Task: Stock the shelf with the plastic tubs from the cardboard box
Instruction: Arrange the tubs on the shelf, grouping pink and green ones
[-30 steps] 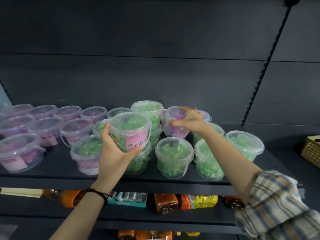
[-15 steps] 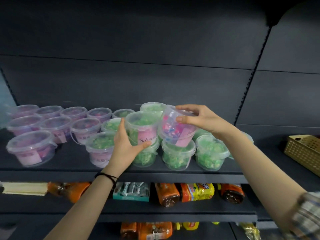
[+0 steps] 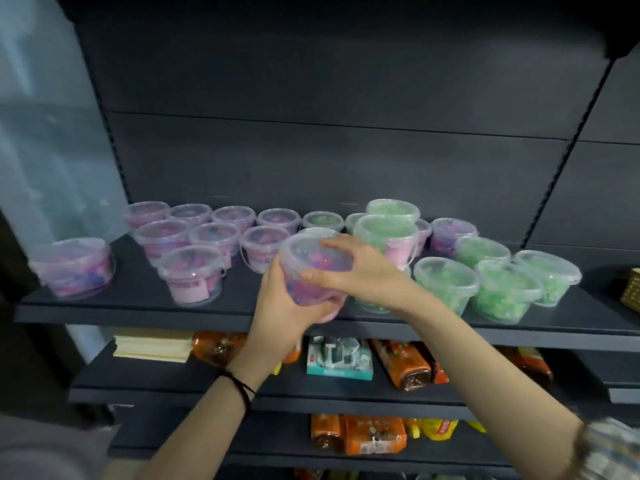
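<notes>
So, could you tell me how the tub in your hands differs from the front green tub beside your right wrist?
The held tub has pink and purple contents; the green tub has green ones. The left hand and right hand grip the held tub, tilted, off the shelf; the green tub stands upright on it. Both are clear plastic with clear lids.

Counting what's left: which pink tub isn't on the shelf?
The pink tub gripped between left hand and right hand, at the shelf front; the others stand on it.
</notes>
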A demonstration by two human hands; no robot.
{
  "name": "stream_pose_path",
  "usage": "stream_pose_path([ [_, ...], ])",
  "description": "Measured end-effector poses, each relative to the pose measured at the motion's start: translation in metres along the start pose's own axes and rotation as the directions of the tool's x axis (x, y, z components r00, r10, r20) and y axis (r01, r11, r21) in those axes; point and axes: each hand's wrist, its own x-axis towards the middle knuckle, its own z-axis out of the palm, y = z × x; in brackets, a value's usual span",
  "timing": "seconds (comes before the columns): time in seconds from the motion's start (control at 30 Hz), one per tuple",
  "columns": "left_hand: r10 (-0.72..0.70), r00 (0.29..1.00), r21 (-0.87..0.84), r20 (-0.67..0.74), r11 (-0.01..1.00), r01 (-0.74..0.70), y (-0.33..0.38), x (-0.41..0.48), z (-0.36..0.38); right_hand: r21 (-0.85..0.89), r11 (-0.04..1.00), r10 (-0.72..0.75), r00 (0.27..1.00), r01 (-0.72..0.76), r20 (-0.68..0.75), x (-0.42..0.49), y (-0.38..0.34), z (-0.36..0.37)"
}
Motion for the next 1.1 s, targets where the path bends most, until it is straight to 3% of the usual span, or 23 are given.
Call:
stream_pose_path([
  [0.17, -0.108, 0.994, 0.148, 0.001, 0.983, 0.106, -0.044, 0.012, -0.077, -0.044, 0.999, -0.019, 0.999, 0.017, -0.029, 0.023, -0.016, 0.066],
  [0.33, -0.185, 0.982, 0.058, 0.044, 0.982, 0.182, -0.078, 0.022, -0.109, -0.135, 0.991, -0.02, 0.995, 0.006, -0.099, 0.048, -0.014, 0.117],
  [0.47, -0.174, 0.984, 0.017, 0.05, 0.985, 0.173, -0.105, 0.02, -0.109, -0.265, 0.964, -0.037, 0.998, 0.023, -0.048, 0.055, 0.005, 0.136],
  [0.63, -0.172, 0.984, -0.074, 0.034, 0.982, 0.174, -0.126, 0.025, -0.1, -0.494, 0.868, -0.131, 0.981, 0.045, -0.141, 0.057, 0.019, 0.147],
  [0.87, -0.119, 0.987, 0.046, 0.11, 0.992, 0.114, -0.132, 0.039, -0.098, -0.613, 0.784, -0.182, 0.981, 0.099, -0.074, 0.066, 0.032, 0.138],
  [1.03, -0.025, 0.995, 0.168, 0.097, 0.986, 0.009, -0.135, 0.037, -0.099, -0.686, 0.723, -0.158, 0.949, -0.077, -0.272, 0.059, 0.045, 0.121],
  [1.1, -0.021, 0.996, 0.201, 0.088, 0.98, 0.003, -0.135, 0.04, -0.099, -0.683, 0.72, -0.1, 0.956, -0.122, -0.276, 0.054, 0.058, 0.111],
])
